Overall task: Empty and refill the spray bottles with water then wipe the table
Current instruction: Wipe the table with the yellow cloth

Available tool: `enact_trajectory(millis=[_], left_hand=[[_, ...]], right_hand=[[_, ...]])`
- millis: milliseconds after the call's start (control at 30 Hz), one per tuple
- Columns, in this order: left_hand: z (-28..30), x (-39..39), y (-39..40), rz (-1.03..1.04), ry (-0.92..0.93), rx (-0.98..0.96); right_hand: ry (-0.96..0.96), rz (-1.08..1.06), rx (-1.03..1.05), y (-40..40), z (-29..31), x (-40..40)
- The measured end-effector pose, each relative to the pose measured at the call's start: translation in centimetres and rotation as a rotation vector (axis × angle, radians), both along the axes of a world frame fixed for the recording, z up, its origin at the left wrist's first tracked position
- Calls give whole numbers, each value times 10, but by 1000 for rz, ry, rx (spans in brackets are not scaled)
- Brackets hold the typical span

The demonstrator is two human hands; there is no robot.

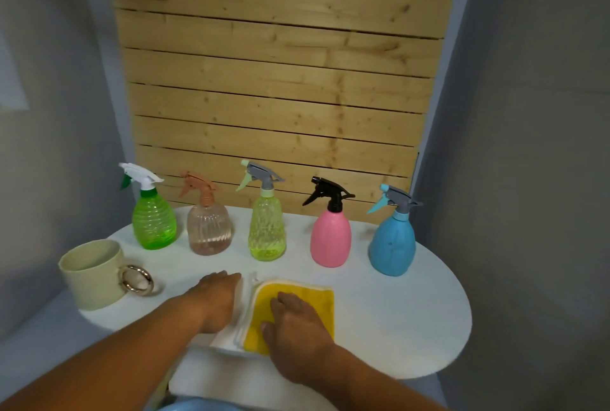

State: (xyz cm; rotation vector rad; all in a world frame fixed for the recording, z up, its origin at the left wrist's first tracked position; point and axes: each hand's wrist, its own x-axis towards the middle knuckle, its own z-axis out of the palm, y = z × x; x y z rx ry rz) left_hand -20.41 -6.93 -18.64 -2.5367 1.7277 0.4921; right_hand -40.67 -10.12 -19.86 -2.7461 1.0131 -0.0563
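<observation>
Several spray bottles stand in a row at the back of the white table (pixel 396 311): a green one (pixel 153 222), a clear pinkish one (pixel 208 229), a yellow-green one (pixel 266 232), a pink one (pixel 330 239) and a blue one (pixel 392 245). A folded yellow cloth (pixel 307 293) lies near the front edge, on top of a white cloth (pixel 227 343). My right hand (pixel 293 321) lies flat on the yellow cloth. My left hand (pixel 218 298) rests flat on the white cloth just left of it.
A cream mug (pixel 94 275) with a shiny ring handle stands at the table's left edge. A wooden slat wall rises behind the bottles, with grey walls on both sides. A light blue object shows at the bottom edge.
</observation>
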Motion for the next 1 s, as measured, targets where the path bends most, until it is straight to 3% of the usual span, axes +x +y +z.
enact_trajectory(millis=[200, 533, 1000], left_hand=[[-3, 2, -5, -21, -22, 65], [-1, 7, -3, -85, -104, 97], [5, 1, -4, -73, -99, 114]], right_hand=[[-8, -115, -21, -6, -31, 17], [-9, -105, -1, -47, -20, 27], [78, -161, 9, -84, -6, -142]])
